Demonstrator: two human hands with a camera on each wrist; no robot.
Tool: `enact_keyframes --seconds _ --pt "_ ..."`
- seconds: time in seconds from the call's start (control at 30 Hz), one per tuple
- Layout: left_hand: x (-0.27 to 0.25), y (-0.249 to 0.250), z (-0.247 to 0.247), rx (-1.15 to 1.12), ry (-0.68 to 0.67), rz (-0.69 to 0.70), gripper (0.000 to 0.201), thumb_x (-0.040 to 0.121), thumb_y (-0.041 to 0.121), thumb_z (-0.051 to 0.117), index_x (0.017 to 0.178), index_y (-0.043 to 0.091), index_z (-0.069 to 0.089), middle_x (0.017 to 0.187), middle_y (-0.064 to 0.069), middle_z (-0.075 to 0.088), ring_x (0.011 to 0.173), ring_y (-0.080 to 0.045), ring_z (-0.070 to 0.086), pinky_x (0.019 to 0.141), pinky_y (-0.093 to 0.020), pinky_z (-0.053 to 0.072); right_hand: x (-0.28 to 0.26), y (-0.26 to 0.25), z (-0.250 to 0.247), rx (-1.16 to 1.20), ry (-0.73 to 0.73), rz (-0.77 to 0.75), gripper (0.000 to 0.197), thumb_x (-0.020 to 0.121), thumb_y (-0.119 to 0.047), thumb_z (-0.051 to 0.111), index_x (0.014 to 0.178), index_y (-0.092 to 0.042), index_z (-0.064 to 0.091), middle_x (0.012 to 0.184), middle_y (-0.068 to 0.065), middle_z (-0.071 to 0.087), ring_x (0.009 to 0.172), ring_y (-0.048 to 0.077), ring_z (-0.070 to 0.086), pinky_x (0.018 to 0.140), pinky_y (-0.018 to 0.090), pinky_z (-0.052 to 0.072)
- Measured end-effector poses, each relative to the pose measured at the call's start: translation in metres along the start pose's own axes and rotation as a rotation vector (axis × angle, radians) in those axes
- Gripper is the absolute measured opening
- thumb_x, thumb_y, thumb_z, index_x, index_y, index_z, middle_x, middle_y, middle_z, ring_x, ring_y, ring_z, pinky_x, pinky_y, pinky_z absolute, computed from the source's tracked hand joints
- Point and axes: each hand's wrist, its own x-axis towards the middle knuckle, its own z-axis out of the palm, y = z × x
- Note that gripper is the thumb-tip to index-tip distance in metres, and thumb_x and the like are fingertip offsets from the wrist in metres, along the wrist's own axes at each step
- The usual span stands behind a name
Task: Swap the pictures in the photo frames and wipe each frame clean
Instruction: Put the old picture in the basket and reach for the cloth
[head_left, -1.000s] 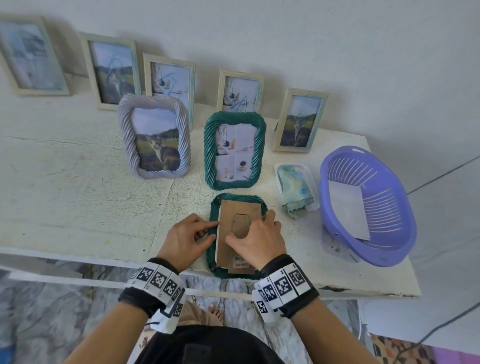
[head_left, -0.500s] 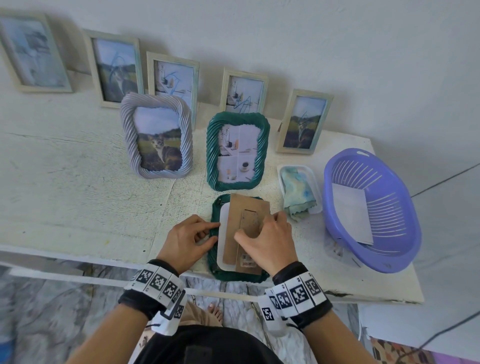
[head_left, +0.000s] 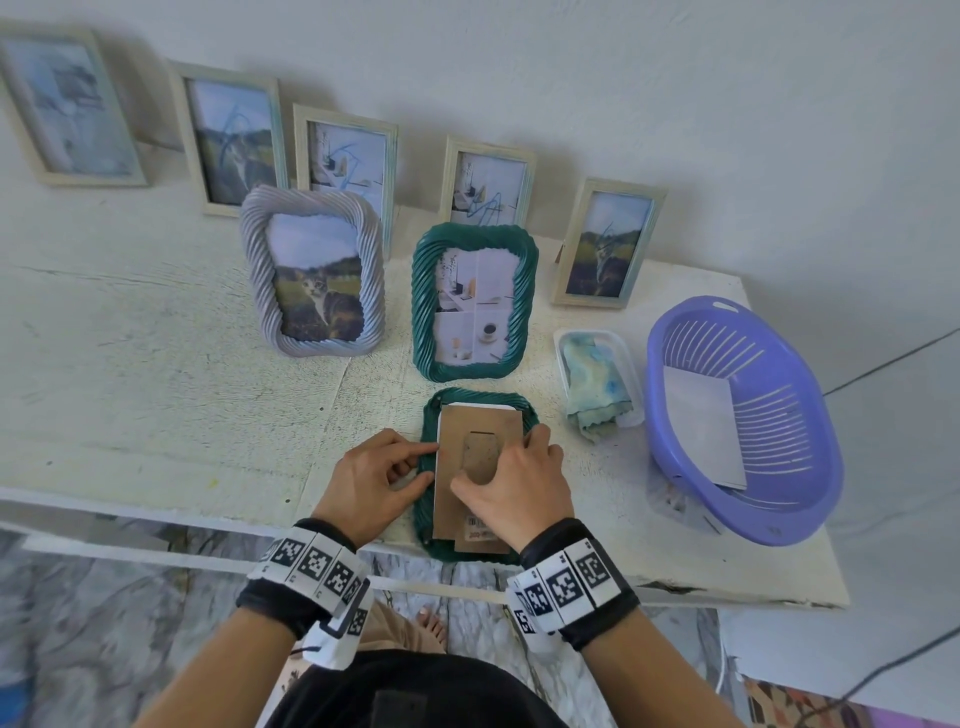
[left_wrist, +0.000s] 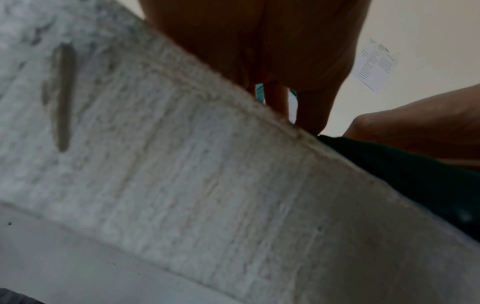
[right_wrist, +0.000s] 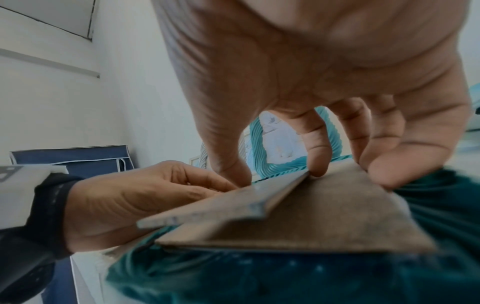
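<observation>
Cloth (head_left: 592, 382) in clear tub (head_left: 560, 340); paper (head_left: 701, 421) in purple basket (head_left: 810, 467).

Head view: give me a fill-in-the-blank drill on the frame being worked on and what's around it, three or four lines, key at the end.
1. The green frame under both hands lies face ____ on the table.
2. The cardboard backing is held by the ____ hand, while the left hand touches the frame's edge.
3. The picture in the upright grey frame shows a ____.
4. The cloth sits in a clear tray beside the ____ basket.

Missing words: down; right; cat; purple
</observation>
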Motion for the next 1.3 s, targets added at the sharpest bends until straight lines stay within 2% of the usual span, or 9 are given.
enact_keyframes --seconds 0.23,0.4,0.7,0.83,0.97,1.03,1.17,1.23,1.3 --pt "0.0 -0.003 0.002 -0.003 0.005 0.002 0.036 0.078 0.013 0.078 0.112 0.023 0.073 0.08 0.011 0.056 0.068 -0.003 0.053 0.064 -0.007 0.041 0.0 0.001 0.003 0.009 0.008 -0.01 0.064 0.075 -0.059 0.058 0.119 -0.014 0.045 0.115 0.007 0.034 0.108 0.03 0.038 0.075 0.034 0.042" --pt "0.0 -0.001 0.002 -0.007 0.013 -0.003 0.033 0.079 0.028 0.07 0.111 0.024 0.073 0.079 0.012 0.055 0.067 -0.004 0.053 0.063 -0.008 0.041 -0.001 0.004 0.006 0.026 0.017 -0.015 0.066 0.076 -0.061 0.056 0.124 -0.017 0.042 0.114 0.008 0.036 0.104 0.03 0.04 0.071 0.032 0.038" --pt "-0.001 0.0 0.002 0.017 0.012 -0.006 0.032 0.078 0.027 0.072 0.11 0.025 0.073 0.078 0.013 0.054 0.067 -0.004 0.053 0.062 -0.007 0.041 -0.002 0.008 0.005 0.064 0.028 -0.029 0.071 0.077 -0.06 0.055 0.133 -0.021 0.033 0.113 0.009 0.039 0.1 0.031 0.043 0.072 0.034 0.04" --pt "-0.001 0.001 0.002 0.024 0.01 -0.016 0.034 0.078 0.036 0.067 0.109 0.025 0.074 0.078 0.013 0.054 0.067 -0.005 0.053 0.062 -0.009 0.042 -0.002 0.01 0.008 0.054 0.03 -0.036 0.073 0.078 -0.062 0.054 0.136 -0.022 0.033 0.113 0.009 0.04 0.099 0.031 0.044 0.072 0.034 0.041" --pt "-0.001 0.003 0.002 0.022 0.012 -0.024 0.034 0.077 0.036 0.067 0.109 0.024 0.074 0.078 0.014 0.054 0.067 -0.003 0.053 0.062 -0.008 0.041 -0.003 0.012 0.008 0.03 0.032 -0.051 0.071 0.079 -0.062 0.055 0.134 -0.024 0.033 0.113 0.01 0.041 0.1 0.032 0.047 0.071 0.034 0.04" --pt "-0.002 0.003 0.002 0.019 0.014 -0.027 0.039 0.078 0.043 0.063 0.108 0.023 0.074 0.079 0.015 0.054 0.068 -0.003 0.053 0.063 -0.008 0.042 -0.003 0.012 0.008 0.013 0.025 -0.062 0.072 0.081 -0.062 0.055 0.137 -0.023 0.031 0.114 0.01 0.041 0.102 0.032 0.047 0.074 0.035 0.042" --pt "-0.001 0.009 0.001 0.074 0.017 -0.05 0.049 0.08 0.05 0.054 0.116 0.021 0.068 0.095 0.009 0.05 0.08 -0.004 0.055 0.069 -0.015 0.047 -0.006 0.015 0.003 0.015 0.037 -0.07 0.071 0.082 -0.067 0.05 0.137 -0.025 0.034 0.114 0.009 0.042 0.101 0.029 0.047 0.077 0.037 0.048" --pt "-0.001 0.014 0.002 0.158 0.011 -0.037 0.048 0.082 0.05 0.053 0.119 0.022 0.065 0.108 0.004 0.048 0.092 -0.011 0.053 0.078 -0.023 0.048 -0.008 0.022 -0.001 0.054 0.074 -0.087 0.058 0.087 -0.065 0.045 0.131 -0.027 0.041 0.109 0.005 0.044 0.096 0.025 0.049 0.076 0.037 0.05" --pt "-0.002 0.022 0.004 0.228 -0.009 0.012 0.046 0.084 0.05 0.053 0.119 0.023 0.065 0.118 0.0 0.048 0.103 -0.017 0.05 0.085 -0.03 0.047 -0.011 0.033 -0.006 0.101 0.106 -0.161 0.039 0.094 -0.051 0.044 0.122 -0.024 0.049 0.102 0.002 0.047 0.088 0.019 0.053 0.074 0.034 0.051"
